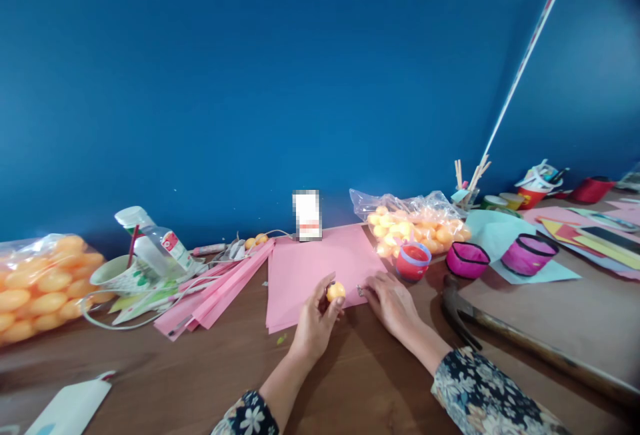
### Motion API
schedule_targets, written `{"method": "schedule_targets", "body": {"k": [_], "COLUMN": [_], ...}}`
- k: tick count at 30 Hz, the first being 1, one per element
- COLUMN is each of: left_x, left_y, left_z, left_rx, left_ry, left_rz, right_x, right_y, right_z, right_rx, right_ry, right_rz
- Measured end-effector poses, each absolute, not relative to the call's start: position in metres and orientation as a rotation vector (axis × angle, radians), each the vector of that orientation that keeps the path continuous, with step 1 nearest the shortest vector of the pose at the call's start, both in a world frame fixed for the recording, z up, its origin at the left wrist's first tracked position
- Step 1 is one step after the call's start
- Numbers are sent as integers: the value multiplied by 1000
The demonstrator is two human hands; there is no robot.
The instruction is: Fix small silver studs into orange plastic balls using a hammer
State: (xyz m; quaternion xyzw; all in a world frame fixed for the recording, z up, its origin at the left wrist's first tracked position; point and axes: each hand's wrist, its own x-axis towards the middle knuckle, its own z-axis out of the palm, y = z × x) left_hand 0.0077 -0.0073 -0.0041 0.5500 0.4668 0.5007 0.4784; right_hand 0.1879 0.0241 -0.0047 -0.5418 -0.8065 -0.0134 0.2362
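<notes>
My left hand (316, 320) is closed on a small orange ball (335, 290), holding it by the fingertips just above the near edge of a stack of pink paper sheets (315, 263). My right hand (389, 299) rests palm down on the pink paper's right corner, its fingertips pinched on a small metal object (359, 290) that is too small to make out. Both sleeves carry a dark floral print.
A clear bag of orange balls (415, 222) lies behind a red cup (413, 262) and two magenta cups (467, 259), (529, 253). A hammer (500, 332) lies to the right. To the left are pink paper strips (220, 288), a plastic bottle (155, 242), a paper cup (117, 275) and another bag of balls (40, 285).
</notes>
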Motion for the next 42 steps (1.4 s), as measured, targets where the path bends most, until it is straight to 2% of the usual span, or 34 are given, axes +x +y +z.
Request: {"method": "schedule_targets", "body": {"k": [12, 31, 42], "left_x": [2, 4, 4], "left_y": [-4, -2, -7], "left_z": [-7, -8, 12], "left_rx": [955, 948, 1125], "left_ry": [973, 1005, 1121], "left_rz": [1348, 1370, 1253], "right_x": [187, 187, 188], "right_y": [24, 24, 24], "right_z": [-5, -4, -4], "right_rx": [-1435, -1451, -1459], "right_ry": [-2180, -2180, -2192], "right_rz": [29, 0, 9]}}
